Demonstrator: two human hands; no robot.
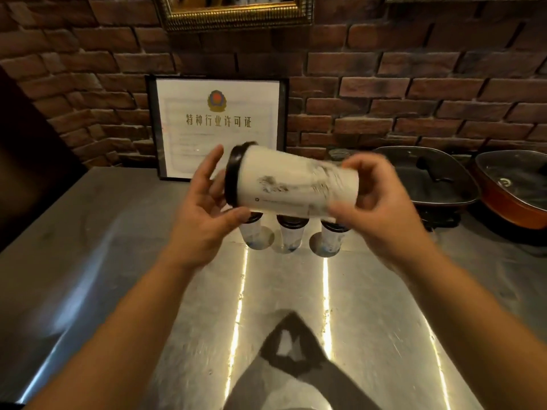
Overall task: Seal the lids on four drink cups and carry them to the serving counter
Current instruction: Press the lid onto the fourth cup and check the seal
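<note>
A white paper cup (284,184) with a black lid (233,176) lies on its side in the air above the steel counter (118,261), lid end to the left. My right hand (376,208) grips the cup's base end, fingers curled round it. At the lid end is my left hand (207,202), fingers spread and straight, the palm close to or touching the lid. Below the held cup three more lidded cups stand upright in a row: left (254,235), middle (291,235), right (331,238). Their tops are partly hidden.
A framed certificate (219,125) leans against the brick wall behind the cups. Two electric pans with glass lids, one black (435,179) and one red (515,190), sit at the right with a cord trailing. A dark panel (26,173) stands at the left.
</note>
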